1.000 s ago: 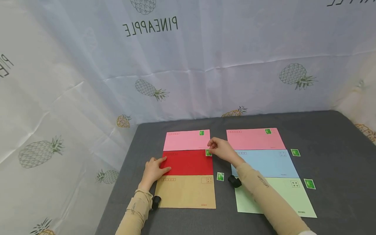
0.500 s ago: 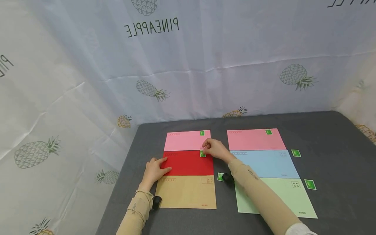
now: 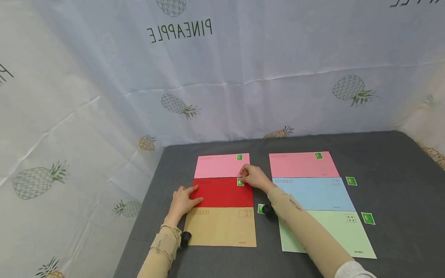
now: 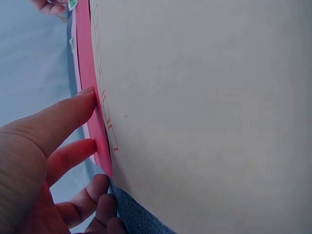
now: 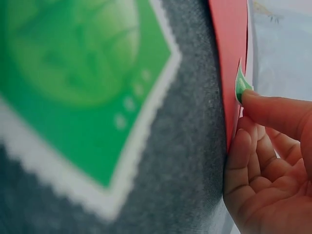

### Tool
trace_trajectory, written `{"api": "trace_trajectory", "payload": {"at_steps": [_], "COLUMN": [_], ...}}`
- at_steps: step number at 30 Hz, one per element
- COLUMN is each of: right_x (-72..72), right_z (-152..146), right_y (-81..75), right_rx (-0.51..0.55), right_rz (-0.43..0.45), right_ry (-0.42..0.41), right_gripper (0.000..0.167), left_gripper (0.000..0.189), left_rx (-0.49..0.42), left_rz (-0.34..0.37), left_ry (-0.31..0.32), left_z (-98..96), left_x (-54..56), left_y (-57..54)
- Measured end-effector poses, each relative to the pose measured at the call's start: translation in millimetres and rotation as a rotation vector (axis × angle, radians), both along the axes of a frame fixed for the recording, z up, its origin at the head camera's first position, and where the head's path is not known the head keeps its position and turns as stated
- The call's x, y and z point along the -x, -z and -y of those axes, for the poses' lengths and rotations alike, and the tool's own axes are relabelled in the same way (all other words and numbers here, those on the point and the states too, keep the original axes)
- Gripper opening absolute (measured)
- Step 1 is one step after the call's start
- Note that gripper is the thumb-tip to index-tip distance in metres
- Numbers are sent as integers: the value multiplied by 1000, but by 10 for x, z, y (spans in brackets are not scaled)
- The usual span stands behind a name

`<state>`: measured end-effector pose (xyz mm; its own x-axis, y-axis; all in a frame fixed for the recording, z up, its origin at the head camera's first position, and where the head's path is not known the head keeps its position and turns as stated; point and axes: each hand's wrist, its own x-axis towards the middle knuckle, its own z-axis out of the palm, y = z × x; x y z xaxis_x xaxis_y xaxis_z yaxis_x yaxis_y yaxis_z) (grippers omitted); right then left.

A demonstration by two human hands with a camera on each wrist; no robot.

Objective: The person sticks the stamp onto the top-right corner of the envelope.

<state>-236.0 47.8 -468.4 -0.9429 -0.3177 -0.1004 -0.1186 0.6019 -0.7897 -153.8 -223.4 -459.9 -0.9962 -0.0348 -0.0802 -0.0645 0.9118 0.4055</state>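
My right hand (image 3: pixel 255 177) pinches a small green postage stamp (image 3: pixel 240 182) over the upper right corner of the red envelope (image 3: pixel 219 195). In the right wrist view the stamp (image 5: pixel 242 87) bends slightly, with the thumb on its face and its lower part covered. My left hand (image 3: pixel 180 201) lies at the red envelope's left side, thumb and a fingertip resting on that edge. The left wrist view shows the thumb (image 4: pixel 63 117) straight against the red strip, other fingers bent loosely beside it.
A pink envelope (image 3: pixel 219 166) lies above the red one, a tan envelope (image 3: pixel 219 227) below. To the right are pink (image 3: pixel 302 166), blue (image 3: pixel 309 193) and green (image 3: pixel 323 231) envelopes. Loose stamps lie near the right column (image 3: pixel 351 181) and between columns (image 3: pixel 260 208), one partly behind the wrist camera.
My right hand has carried the stamp left from the red envelope's right edge to inside its upper corner, then barely moved. My left hand has stayed in place.
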Motion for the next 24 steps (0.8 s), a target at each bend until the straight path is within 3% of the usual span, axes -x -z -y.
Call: {"api": "trace_trajectory", "payload": {"at_steps": [24], "right_x": [-6], "right_z": [48], "right_y": [-11], "right_rx": [-86], "right_rz": [-30], "right_ry": [-8], "right_gripper": [7], "left_gripper": [60], "left_rx": [-1], "left_rz": [4], "left_ry": [9], "left_z": [25], "left_x": [16], "left_y": [10]}}
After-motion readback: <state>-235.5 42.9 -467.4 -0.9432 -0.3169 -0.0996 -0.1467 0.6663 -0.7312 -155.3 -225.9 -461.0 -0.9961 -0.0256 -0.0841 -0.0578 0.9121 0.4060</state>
